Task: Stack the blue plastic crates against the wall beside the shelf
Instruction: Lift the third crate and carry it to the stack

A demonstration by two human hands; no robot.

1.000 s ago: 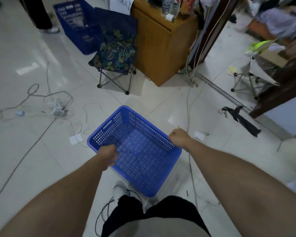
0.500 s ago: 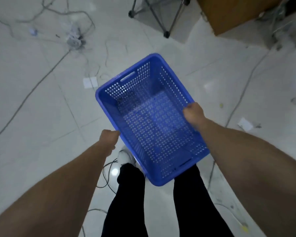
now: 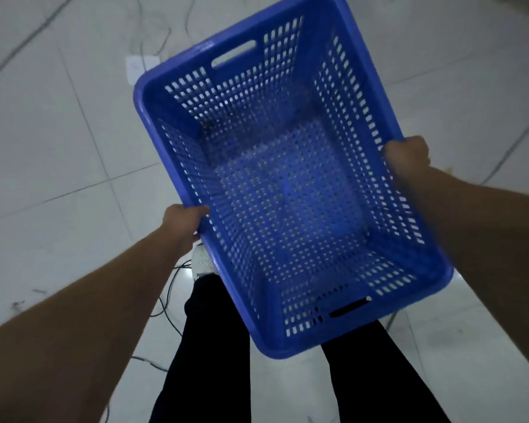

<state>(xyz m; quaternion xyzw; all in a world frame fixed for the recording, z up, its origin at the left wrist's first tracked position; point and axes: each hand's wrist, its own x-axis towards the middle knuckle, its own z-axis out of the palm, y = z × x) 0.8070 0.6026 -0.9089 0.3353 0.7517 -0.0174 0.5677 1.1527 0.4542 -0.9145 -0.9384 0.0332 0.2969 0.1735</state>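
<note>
Over white tile floor (image 3: 58, 154), both hands closed around blue crate (image 3: 281, 190) rims.

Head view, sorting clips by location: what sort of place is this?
Probably an indoor workroom or storeroom: pale tiled floor, loose cables lying on it, and a perforated blue crate being carried.

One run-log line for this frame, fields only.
phase: carrying | object: blue crate, empty, off floor | left hand: gripping left rim | right hand: gripping right rim | wall, shelf: not in view
</note>
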